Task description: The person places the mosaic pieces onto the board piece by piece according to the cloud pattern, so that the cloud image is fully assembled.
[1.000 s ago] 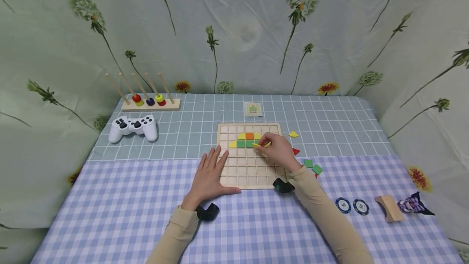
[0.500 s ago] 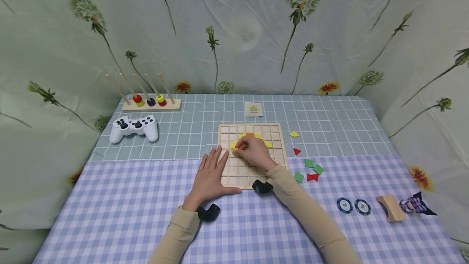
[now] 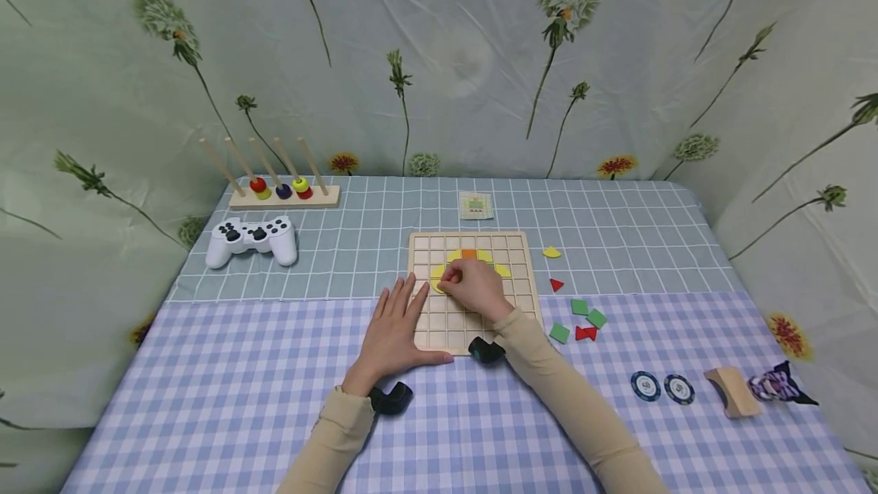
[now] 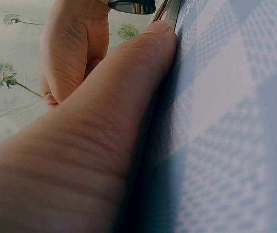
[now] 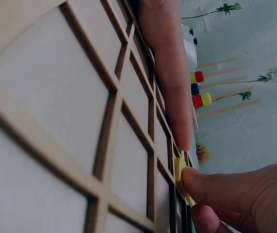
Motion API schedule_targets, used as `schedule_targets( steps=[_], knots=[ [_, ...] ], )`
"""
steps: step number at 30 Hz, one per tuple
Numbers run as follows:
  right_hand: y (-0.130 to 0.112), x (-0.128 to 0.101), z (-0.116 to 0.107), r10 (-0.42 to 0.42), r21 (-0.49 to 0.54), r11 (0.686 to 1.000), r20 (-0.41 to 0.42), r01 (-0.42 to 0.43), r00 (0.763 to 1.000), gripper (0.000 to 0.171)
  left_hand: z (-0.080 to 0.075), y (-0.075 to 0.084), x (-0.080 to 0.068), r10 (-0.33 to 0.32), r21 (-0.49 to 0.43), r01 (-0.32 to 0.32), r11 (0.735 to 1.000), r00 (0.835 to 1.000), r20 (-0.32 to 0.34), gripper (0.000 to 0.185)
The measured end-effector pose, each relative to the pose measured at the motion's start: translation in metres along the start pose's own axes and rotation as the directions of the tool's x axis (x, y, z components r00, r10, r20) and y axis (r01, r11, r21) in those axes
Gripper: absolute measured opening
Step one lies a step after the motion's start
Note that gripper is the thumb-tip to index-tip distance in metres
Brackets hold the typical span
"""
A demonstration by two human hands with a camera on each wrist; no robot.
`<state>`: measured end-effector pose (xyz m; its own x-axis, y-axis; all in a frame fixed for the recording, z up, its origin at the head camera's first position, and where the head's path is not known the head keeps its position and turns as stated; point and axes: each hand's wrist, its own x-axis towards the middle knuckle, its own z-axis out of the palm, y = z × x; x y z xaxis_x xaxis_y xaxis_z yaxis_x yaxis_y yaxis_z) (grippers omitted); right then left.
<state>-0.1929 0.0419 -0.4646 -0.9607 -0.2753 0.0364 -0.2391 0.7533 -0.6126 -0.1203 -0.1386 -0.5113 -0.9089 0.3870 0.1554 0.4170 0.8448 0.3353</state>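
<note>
My left hand [image 3: 391,326] lies with fingers spread over the left edge of a wooden grid board [image 3: 439,322], thumb along its front edge. My right hand [image 3: 475,288] is over the board's left-middle cells, pinching a yellow quarter-round tile [image 5: 179,170] between thumb and finger, at the grid ribs in the right wrist view. Behind it an orange tile [image 3: 469,254] sits in a cell between two yellow tiles, with another yellow tile [image 3: 504,271] to the right. The green tiles in the row below are mostly hidden by the right hand.
Right of the board lie loose green tiles [image 3: 559,333], red triangles [image 3: 581,333] and a yellow tile [image 3: 552,252]. A pattern card [image 3: 475,205] is behind. Farther off are a white game controller [image 3: 251,240], a peg stacker [image 3: 284,198], poker chips [image 3: 645,386] and a wooden arch block [image 3: 733,392].
My right hand has moved left across the board with the yellow tile, then settled slightly lower at the left cells. The left hand has stayed in place.
</note>
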Motion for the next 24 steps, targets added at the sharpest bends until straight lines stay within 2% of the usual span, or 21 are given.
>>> schedule_targets(
  steps=[4,7,15,20,24],
  knots=[
    [0.005,-0.005,-0.008,-0.005,0.012,1.0,0.007,0.005,1.0,0.011,0.0,0.0,0.0,-0.006,0.007,0.005,1.0,1.0,0.008,0.121],
    [0.014,-0.01,-0.021,0.006,0.025,1.0,0.009,-0.006,1.0,0.01,0.0,0.0,0.0,-0.009,0.011,0.009,1.0,1.0,0.011,0.121],
    [0.067,-0.033,-0.077,0.071,0.018,0.997,-0.048,-0.07,0.996,0.015,0.001,0.001,-0.002,0.02,-0.001,-0.02,1.0,0.999,-0.031,0.121],
    [0.097,-0.051,-0.108,0.128,-0.029,0.991,-0.016,-0.129,0.992,0.021,0.001,0.0,-0.002,0.035,-0.006,-0.035,0.999,0.998,-0.05,0.12],
    [0.112,-0.064,-0.124,0.195,-0.092,0.977,0.043,-0.191,0.98,0.022,0.001,-0.001,-0.001,0.037,-0.006,-0.037,0.999,0.998,-0.049,0.119]
  ],
)
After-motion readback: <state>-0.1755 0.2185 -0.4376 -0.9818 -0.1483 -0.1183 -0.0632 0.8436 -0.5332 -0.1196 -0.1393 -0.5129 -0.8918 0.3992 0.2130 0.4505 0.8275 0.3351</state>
